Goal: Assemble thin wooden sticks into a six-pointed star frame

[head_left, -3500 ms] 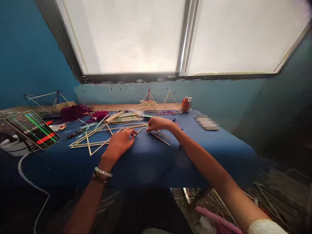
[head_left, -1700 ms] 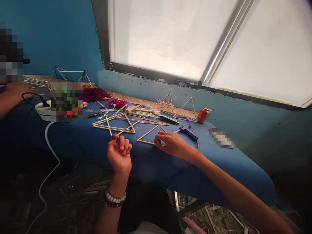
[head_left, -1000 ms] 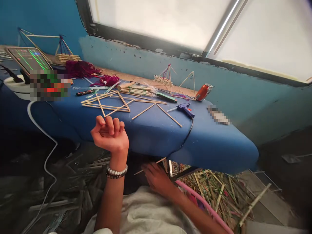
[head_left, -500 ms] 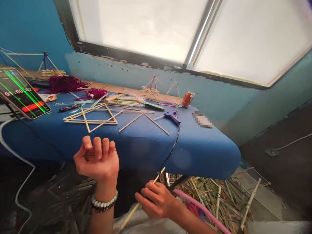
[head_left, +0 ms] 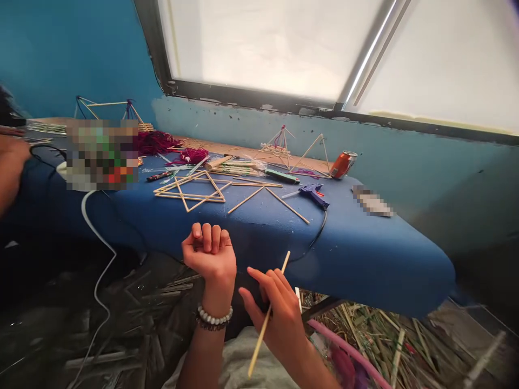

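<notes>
One thin stick [head_left: 256, 354] sits in the right hand [head_left: 281, 319] grip; left hand [head_left: 211, 254] clenched empty; orange can [head_left: 343, 163] label unreadable.

A long surface [head_left: 365, 254] under a blue cloth runs below the window. Near its middle lies a flat star frame [head_left: 190, 189] of thin sticks, and just to its right two loose sticks [head_left: 267, 197] meet in a V. Beside them rests a blue glue gun [head_left: 314, 193], its black cord [head_left: 320, 229] dropping over the front edge. Behind lie a bundle of sticks [head_left: 235, 167], a green-handled tool [head_left: 284, 176], magenta yarn [head_left: 190, 156] and a pen [head_left: 160, 175]. An orange can [head_left: 343, 164] sits at the far right, beside two stick pyramids [head_left: 279, 146]. The floor [head_left: 377, 335] below is littered with cut stalks.
</notes>
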A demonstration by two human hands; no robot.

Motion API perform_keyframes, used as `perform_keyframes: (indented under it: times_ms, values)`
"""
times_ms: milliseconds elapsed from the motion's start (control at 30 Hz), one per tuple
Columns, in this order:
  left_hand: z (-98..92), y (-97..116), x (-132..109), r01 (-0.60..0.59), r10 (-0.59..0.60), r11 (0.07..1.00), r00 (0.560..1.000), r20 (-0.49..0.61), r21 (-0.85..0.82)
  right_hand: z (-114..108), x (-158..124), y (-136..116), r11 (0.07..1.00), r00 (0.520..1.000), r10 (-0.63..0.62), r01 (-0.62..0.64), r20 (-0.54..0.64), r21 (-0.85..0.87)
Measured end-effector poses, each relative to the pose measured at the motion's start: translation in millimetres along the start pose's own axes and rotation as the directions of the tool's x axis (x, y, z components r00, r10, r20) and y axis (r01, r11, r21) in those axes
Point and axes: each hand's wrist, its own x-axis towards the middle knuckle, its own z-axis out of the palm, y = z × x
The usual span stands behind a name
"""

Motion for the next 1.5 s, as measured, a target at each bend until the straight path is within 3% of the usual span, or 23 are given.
perform_keyframes:
  times_ms: [200,367,600,733,800,933,1033,1133,1233,1267,1300,1400,1433,1500]
  values:
    - [-4.2,3.5,1.8,0.065,-0.061,0.997,0.992,0.114,-0.028,13.4,4.8,3.4,1.0,0.992,0.023,-0.025,0.127,0.01]
    - [-4.4,3.8,2.7,0.144,-0.131,0.981,0.986,0.102,-0.131,12.6,13.8,-1.5,0.999,0.999,0.004,-0.006,0.048,0.047]
    - [-8.5,7.5,4.9,0.23,-0.197,0.925,0.971,0.137,-0.301,-9.5,20.3,-0.1,0.999,0.997,-0.029,0.031,-0.075,0.017]
    - [-7.3,9.1,6.0,0.25,-0.222,0.916,0.967,0.122,-0.312,-18.7,21.6,-0.5,1.0,0.991,-0.024,0.026,-0.129,0.008]
    - [-2.8,10.7,4.8,0.282,-0.25,0.926,0.956,0.152,-0.25,-25.4,24.0,0.9,1.0,0.989,-0.022,0.021,-0.143,-0.008]
    - [9.8,12.1,-2.2,0.311,-0.314,0.949,0.912,0.264,0.054,-57.2,29.3,18.1,0.993,0.977,-0.021,-0.004,-0.211,-0.117]
    - [15.4,8.5,-7.8,0.252,-0.301,0.948,0.911,0.281,0.195,-92.3,25.9,40.0,0.958,0.934,0.04,-0.137,-0.354,-0.253]
    - [17.1,2.8,-10.3,0.219,-0.285,0.941,0.925,0.252,0.258,-116.6,14.8,57.1,0.895,0.846,0.156,-0.339,-0.51,-0.29]
    - [17.7,-1.5,-11.0,0.194,-0.273,0.93,0.934,0.232,0.311,-122.6,3.3,64.1,0.79,0.679,0.346,-0.583,-0.647,-0.189]
    - [17.8,-2.3,-11.2,0.181,-0.264,0.928,0.937,0.23,0.326,-122.0,0.5,65.0,0.773,0.653,0.373,-0.611,-0.659,-0.168]
    - [17.8,-2.9,-11.4,0.167,-0.254,0.926,0.939,0.23,0.34,-120.9,-1.6,65.6,0.777,0.664,0.38,-0.607,-0.645,-0.168]
    - [16.2,-3.8,-11.4,0.131,-0.237,0.913,0.941,0.24,0.386,-118.0,-3.8,67.9,0.826,0.773,0.34,-0.517,-0.536,-0.223]
    - [15.0,-4.2,-11.1,0.122,-0.238,0.906,0.939,0.249,0.406,-117.7,-3.2,69.3,0.828,0.779,0.342,-0.514,-0.526,-0.223]
    - [11.6,-5.7,-10.3,0.097,-0.239,0.889,0.932,0.273,0.448,-117.9,0.1,73.0,0.808,0.745,0.364,-0.551,-0.559,-0.208]
